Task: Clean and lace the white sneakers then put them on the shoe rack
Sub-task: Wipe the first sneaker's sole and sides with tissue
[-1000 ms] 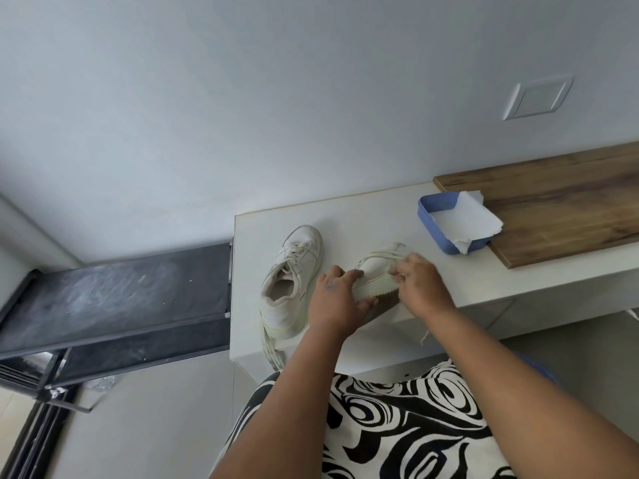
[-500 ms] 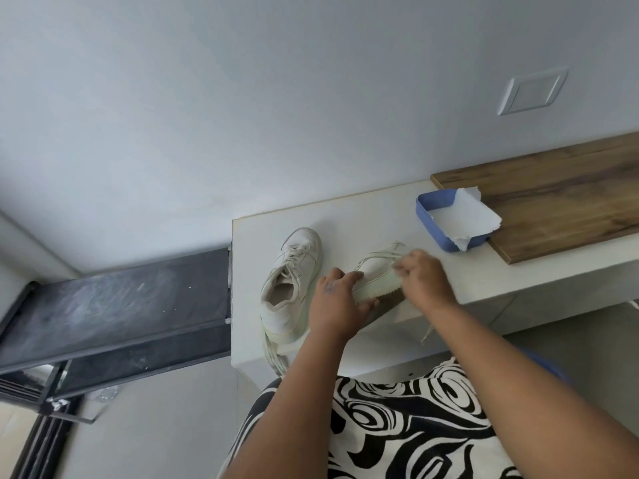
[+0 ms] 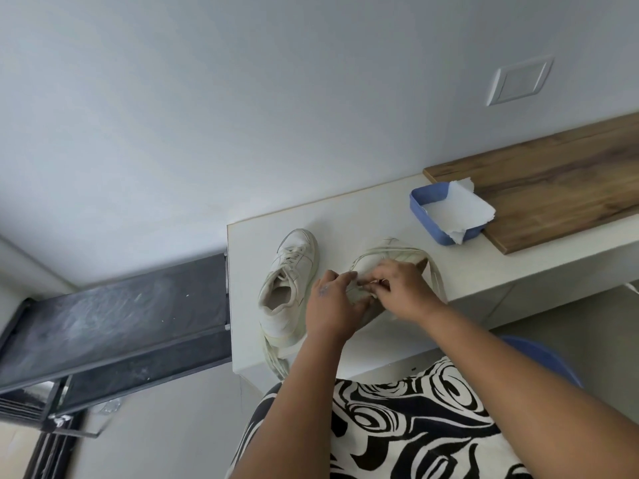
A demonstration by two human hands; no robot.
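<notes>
Two white sneakers lie on the white counter (image 3: 345, 216). The left sneaker (image 3: 288, 286) stands upright with its toe toward the wall and a loose lace hanging over the counter's front edge. The right sneaker (image 3: 387, 261) is mostly hidden under my hands. My left hand (image 3: 332, 302) grips its near end. My right hand (image 3: 403, 292) pinches its lace (image 3: 436, 278), which loops wide around the toe and down the right side.
A blue tray (image 3: 423, 212) with torn white paper sits at the counter's back right, against a wooden board (image 3: 553, 181). A dark shoe rack (image 3: 114, 316) stands lower on the left. A wall switch (image 3: 518, 81) is above.
My right hand has come in from the sneaker's side to meet my left over its middle. The lace now loops out wide around the toe.
</notes>
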